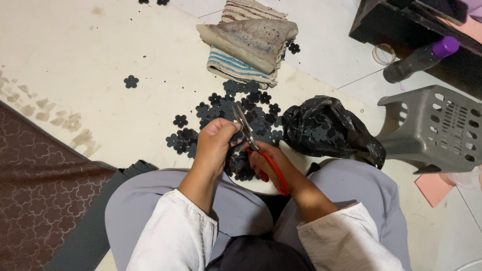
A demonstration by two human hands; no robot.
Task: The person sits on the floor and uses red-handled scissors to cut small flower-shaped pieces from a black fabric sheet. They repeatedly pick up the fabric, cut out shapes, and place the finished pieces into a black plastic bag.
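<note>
Scissors [261,153] had red handles w/ silver blades. Flower-shaped pieces [236,108] were all black, approx. same shade as the glossy black plastic bag [329,130]. Folded cloth [241,68] had blue and white stripes; the one on top was beige w/ brown stripes. Stool [437,130] was grey. Bottle [419,60] was dark w/ purple cap. Carpet [35,190] was dark red w/ flower pattern. Sleeves were white, trousers light grey.

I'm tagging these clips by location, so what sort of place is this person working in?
Probably a home floor used as a small craft workspace. A person sits on pale floor tiles cutting with red-handled scissors over a pile of black flower-shaped cutouts, beside a grey plastic stool.
</note>
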